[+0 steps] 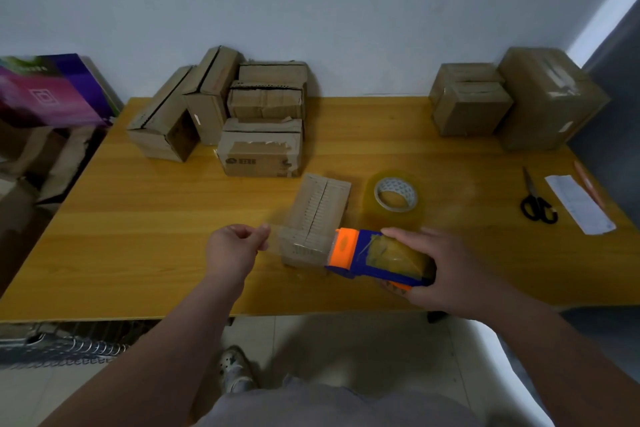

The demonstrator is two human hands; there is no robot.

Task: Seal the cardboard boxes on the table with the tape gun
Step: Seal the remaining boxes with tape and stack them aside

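You were mid-seal on the small cardboard box (320, 208), which stood near the front edge of the wooden table (138, 236), its top seam apparently untaped. Your right hand (446, 267) was wrapped round the blue-and-orange tape gun (377, 258) just beside the box's near end. Your left hand (235, 246) pinched the free end of clear tape (277, 239) drawn across that end. As I judge it, the next move called for pressing the strip onto the cardboard and running the gun along the seam, keeping the tape taut. A spare tape roll (396, 196) lay just beyond, with scissors (536, 201) and a paper slip (578, 203) to your right. Stacked boxes (259, 146) stood back left and more boxes (519, 97) back right, against a pale wall
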